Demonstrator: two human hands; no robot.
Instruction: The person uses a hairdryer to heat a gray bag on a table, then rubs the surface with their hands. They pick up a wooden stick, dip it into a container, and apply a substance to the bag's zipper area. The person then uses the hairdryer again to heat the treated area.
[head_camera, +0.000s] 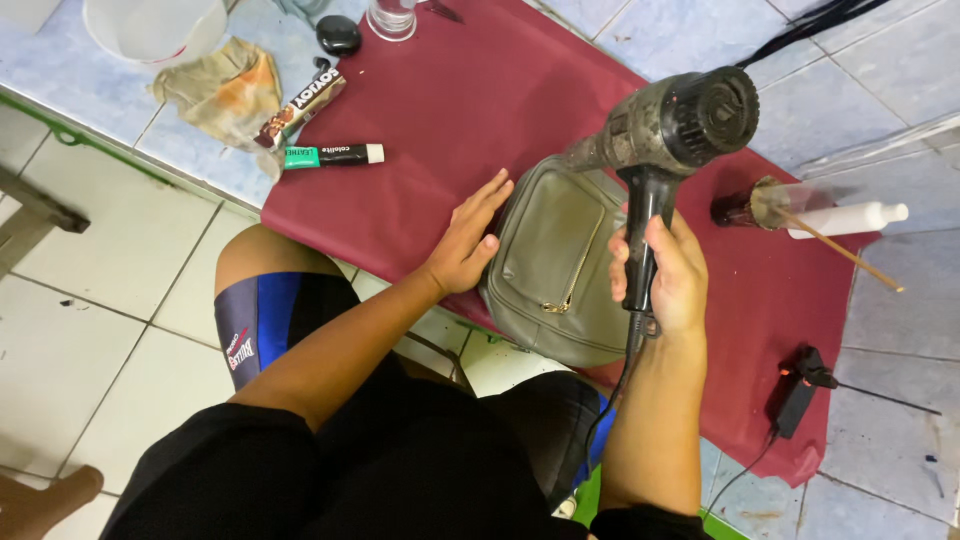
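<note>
Covering blue-tiled counter (700, 30): maroon cloth (480, 120)

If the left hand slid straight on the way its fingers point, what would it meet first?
The left hand points up and to the right along the grey bag's edge; it would probably meet the heat gun's nozzle first, though depth is unclear.

Torso: black garment, short sleeves ending above the elbows.
Forearms: bare.
Left hand (465, 245): no glove or ring seen.
Right hand (672, 275): likewise.
Shorts (262, 318): navy and blue panels.
</note>
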